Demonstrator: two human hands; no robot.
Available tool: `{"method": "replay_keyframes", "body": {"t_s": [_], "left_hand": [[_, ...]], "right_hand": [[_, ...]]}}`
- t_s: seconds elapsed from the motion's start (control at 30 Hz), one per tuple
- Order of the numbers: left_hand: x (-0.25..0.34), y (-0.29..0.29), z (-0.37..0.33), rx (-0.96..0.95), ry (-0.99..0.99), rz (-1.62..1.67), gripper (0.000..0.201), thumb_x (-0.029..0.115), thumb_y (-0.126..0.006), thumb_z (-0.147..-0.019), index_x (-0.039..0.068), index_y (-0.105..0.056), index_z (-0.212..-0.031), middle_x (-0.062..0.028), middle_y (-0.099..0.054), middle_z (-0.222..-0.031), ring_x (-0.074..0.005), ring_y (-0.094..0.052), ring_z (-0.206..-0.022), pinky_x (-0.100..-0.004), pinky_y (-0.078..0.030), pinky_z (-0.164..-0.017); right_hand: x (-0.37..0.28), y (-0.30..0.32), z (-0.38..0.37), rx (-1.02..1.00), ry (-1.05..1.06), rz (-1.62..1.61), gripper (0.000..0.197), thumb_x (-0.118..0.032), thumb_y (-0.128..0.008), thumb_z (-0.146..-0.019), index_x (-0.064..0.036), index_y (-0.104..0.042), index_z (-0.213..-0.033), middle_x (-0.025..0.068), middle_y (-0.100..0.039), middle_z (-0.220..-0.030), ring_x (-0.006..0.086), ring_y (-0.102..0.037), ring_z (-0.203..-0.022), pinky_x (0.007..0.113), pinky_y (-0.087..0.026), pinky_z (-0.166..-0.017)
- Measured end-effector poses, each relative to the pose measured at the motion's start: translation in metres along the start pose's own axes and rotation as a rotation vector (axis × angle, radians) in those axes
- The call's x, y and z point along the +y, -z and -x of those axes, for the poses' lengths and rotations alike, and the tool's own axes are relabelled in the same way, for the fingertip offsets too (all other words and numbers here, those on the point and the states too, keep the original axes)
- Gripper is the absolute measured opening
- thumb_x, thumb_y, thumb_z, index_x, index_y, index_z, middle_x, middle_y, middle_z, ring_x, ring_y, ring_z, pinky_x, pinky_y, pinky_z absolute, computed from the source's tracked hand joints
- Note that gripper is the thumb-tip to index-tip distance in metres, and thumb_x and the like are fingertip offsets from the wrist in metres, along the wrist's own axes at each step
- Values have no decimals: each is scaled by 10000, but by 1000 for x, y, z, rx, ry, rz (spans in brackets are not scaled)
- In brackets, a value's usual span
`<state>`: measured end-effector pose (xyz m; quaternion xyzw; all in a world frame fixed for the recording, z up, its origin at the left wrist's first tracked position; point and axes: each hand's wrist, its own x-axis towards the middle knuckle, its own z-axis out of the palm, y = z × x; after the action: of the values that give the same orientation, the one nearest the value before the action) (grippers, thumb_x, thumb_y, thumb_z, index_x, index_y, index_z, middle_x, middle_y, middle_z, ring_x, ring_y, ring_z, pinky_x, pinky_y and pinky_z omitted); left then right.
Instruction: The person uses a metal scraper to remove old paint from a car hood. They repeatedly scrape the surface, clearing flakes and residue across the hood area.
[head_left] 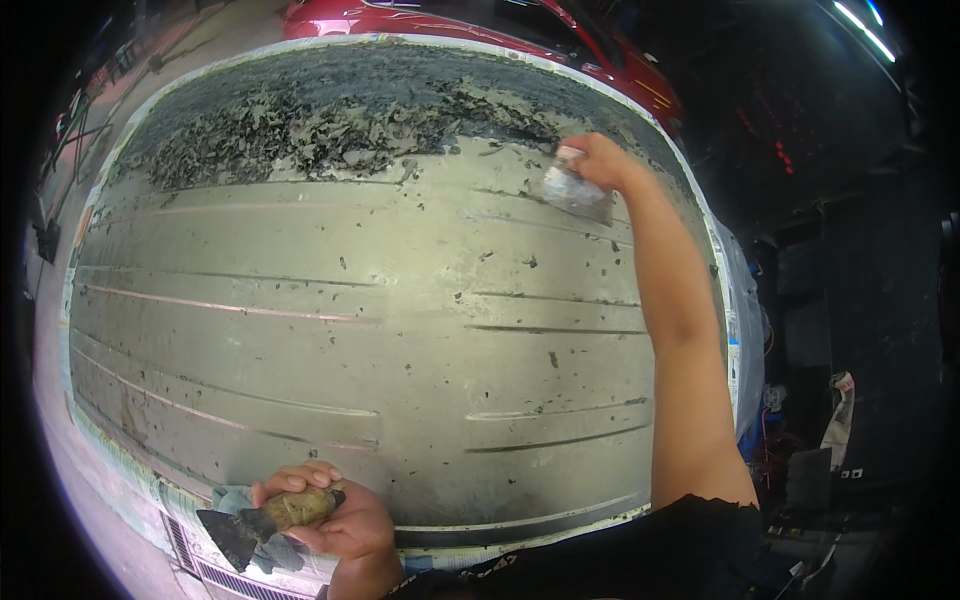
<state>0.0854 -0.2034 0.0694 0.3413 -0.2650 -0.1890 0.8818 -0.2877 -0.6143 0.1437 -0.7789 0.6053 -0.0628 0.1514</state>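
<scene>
My left hand (352, 522), low at the left, is closed around the worn yellowish handle of a putty knife (302, 508). Its wide dark blade points down and left. A grey-blue rag (280, 553) lies behind the knife by my fingers; whether I grip it too is unclear. Far out to the right, my right hand (603, 160) grips a flat silvery-grey piece (575, 190), smeared by motion, its exact kind not clear. It is at or just above the bare ribbed metal panel (420, 250), below a band of dark peeled paint flakes (300, 130).
Pale masking paper (88, 210) borders the panel. Beyond the far edge stands a red car (450, 18). Clear plastic sheeting (742, 290) hangs at the right side. Loose dark crumbs (531, 262) dot the bared metal, and raised ribs run across it.
</scene>
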Motion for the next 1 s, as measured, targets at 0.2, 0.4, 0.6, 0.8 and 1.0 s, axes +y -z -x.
{"method": "replay_keyframes", "body": {"t_s": [0.2, 0.4, 0.6, 0.8, 1.0], "left_hand": [[0, 4, -2, 5, -15, 7, 620, 487, -414, -1061, 32, -273, -1459, -89, -480, -1045, -187, -531, -851, -311, -489, -725], [4, 2, 1, 34, 13, -6, 628, 497, -430, -1054, 41, -276, -1458, -88, -479, -1043, -187, -528, -852, -311, -486, -737], [3, 3, -2, 35, 1, 24, 622, 502, -473, -1050, 53, -329, -1454, -86, -510, -1047, -181, -533, -852, -318, -484, -732], [6, -1, -1, 54, 16, 7, 621, 505, -472, -1048, 57, -329, -1453, -80, -500, -1048, -181, -527, -846, -324, -485, -738], [7, -1, 1, 55, 40, 28, 621, 505, -478, -1046, 61, -331, -1454, -82, -498, -1048, -188, -525, -853, -327, -484, -743]], "right_hand": [[-18, 22, -12, -15, -37, -48, 372, -88, -662, -852, -81, -702, -1222, 145, -750, -1025, 245, -702, -938, 367, -533, -856], [-65, -9, -10, -101, 127, -82, 356, -92, -657, -858, -66, -694, -1212, 145, -738, -1060, 255, -689, -986, 369, -527, -870], [-47, 7, -27, 45, -26, -58, 426, -123, -682, -854, -60, -682, -1275, 176, -735, -1132, 303, -696, -1049, 385, -524, -937], [-100, -5, -25, -64, 118, -11, 439, -90, -639, -855, -85, -682, -1292, 199, -726, -1180, 330, -686, -1134, 398, -515, -980], [-111, -4, -29, -84, 95, 24, 435, -110, -651, -857, -99, -686, -1290, 172, -737, -1158, 334, -693, -1085, 389, -519, -963]]}}
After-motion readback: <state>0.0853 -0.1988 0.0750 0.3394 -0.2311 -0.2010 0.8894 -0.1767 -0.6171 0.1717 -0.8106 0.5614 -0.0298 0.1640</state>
